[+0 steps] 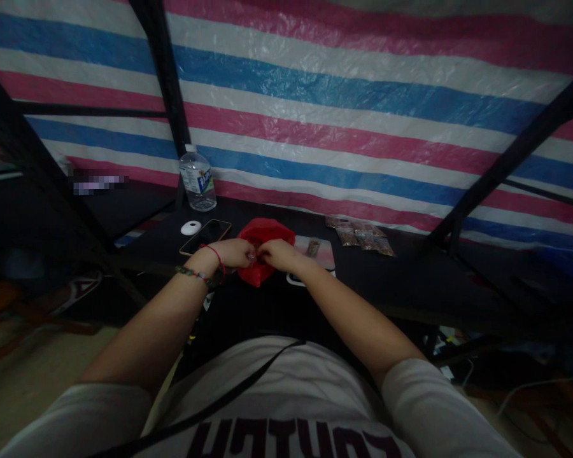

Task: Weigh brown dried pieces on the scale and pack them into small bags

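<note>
A red plastic bag (266, 228) lies open at the table's front edge, between and beneath my hands. My left hand (236, 253) is closed in a pinch at the bag's mouth, with a bit of something clear and shiny at its fingertips. Fingers bent together, my right hand (281, 254) meets it from the other side over the bag; what it grips is hidden. Just right of the bag, a small clear packet of brown bits (312, 247) rests on a flat pink-and-white panel (325, 256), which looks like a scale.
Several similar brown-filled packets (363, 236) lie further right. To the left are a phone (206, 237), a white oval object (191, 228) and a clear plastic bottle (198, 181). Black frame posts (165, 83) rise from the black table (382, 286) before a striped sheet (339, 127).
</note>
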A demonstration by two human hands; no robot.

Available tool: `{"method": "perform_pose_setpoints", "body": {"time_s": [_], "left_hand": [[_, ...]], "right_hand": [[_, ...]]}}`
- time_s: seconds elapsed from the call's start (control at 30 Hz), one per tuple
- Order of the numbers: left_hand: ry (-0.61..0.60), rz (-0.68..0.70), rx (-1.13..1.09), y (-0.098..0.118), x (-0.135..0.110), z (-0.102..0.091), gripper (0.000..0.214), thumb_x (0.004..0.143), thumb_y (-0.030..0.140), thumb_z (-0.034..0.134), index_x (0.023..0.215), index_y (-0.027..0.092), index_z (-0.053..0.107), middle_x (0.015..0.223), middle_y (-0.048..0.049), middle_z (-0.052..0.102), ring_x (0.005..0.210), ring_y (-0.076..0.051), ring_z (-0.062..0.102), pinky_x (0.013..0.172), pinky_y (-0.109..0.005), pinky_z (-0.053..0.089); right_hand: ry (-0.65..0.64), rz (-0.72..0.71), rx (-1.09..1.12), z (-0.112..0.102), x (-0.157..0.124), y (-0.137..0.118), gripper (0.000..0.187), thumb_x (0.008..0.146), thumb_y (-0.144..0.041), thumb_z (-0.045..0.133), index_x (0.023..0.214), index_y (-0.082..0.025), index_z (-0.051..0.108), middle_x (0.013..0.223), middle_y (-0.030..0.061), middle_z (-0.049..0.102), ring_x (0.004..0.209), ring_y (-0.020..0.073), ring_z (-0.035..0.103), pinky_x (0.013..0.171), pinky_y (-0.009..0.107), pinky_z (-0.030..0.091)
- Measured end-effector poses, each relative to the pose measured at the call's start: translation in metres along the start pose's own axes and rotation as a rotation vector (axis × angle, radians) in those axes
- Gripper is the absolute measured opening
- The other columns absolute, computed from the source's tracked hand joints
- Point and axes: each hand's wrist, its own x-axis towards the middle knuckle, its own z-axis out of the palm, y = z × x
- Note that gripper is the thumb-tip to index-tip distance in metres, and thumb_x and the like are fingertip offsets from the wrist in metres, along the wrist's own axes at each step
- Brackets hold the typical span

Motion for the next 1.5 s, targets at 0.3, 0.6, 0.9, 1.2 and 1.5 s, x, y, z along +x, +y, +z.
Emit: {"method": "perform_pose_setpoints", "body": {"time_s": [0.3, 0.6, 0.9, 1.2, 1.5], "left_hand": [[-0.007, -0.025, 0.035, -0.008, 0.005, 0.003, 0.032, 0.067, 0.013, 0.054, 0.093, 0.017, 0.071, 0.084, -0.0045, 0.071, 0.064, -0.013, 0.057, 0.059, -0.021, 0.041], [0.037, 0.008, 0.066, -0.011, 0.001, -0.001, 0.025, 0.067, 0.015, 0.052, 0.080, 0.018, 0.072, 0.072, -0.0027, 0.069, 0.059, -0.013, 0.055, 0.056, -0.022, 0.038], [0.048, -0.041, -0.069, -0.019, -0.007, -0.007, 0.023, 0.066, 0.020, 0.057, 0.082, 0.020, 0.073, 0.074, -0.0003, 0.071, 0.063, -0.013, 0.059, 0.055, -0.020, 0.039], [0.034, -0.003, -0.035, -0.017, -0.007, -0.004, 0.019, 0.068, 0.019, 0.057, 0.077, 0.018, 0.073, 0.071, -0.0005, 0.070, 0.062, -0.012, 0.058, 0.055, -0.020, 0.039], [0.077, -0.004, -0.075, -0.020, 0.004, 0.003, 0.023, 0.066, 0.016, 0.056, 0.082, 0.019, 0.073, 0.075, -0.0007, 0.070, 0.068, -0.013, 0.060, 0.060, -0.020, 0.042]], "right_hand": [[-0.162, -0.059, -0.082, 0.010, 0.014, 0.016, 0.031, 0.075, -0.009, 0.058, 0.102, -0.016, 0.070, 0.098, 0.0068, 0.072, 0.080, 0.0150, 0.063, 0.069, 0.021, 0.042], [-0.156, -0.148, -0.072, 0.016, 0.027, 0.010, 0.025, 0.076, -0.011, 0.058, 0.097, -0.013, 0.072, 0.094, 0.0096, 0.072, 0.078, 0.0155, 0.063, 0.070, 0.023, 0.042], [-0.189, -0.180, -0.142, 0.011, 0.031, 0.002, 0.027, 0.073, -0.007, 0.057, 0.095, -0.014, 0.073, 0.092, 0.0085, 0.072, 0.076, 0.0152, 0.062, 0.070, 0.022, 0.042], [-0.207, -0.241, -0.182, 0.008, 0.033, -0.001, 0.029, 0.074, -0.007, 0.056, 0.096, -0.015, 0.073, 0.094, 0.0081, 0.073, 0.079, 0.0160, 0.063, 0.072, 0.023, 0.043], [-0.093, -0.146, -0.115, -0.003, 0.022, 0.013, 0.028, 0.077, -0.011, 0.056, 0.099, -0.016, 0.073, 0.097, 0.0074, 0.073, 0.081, 0.0144, 0.064, 0.074, 0.023, 0.042]]}}
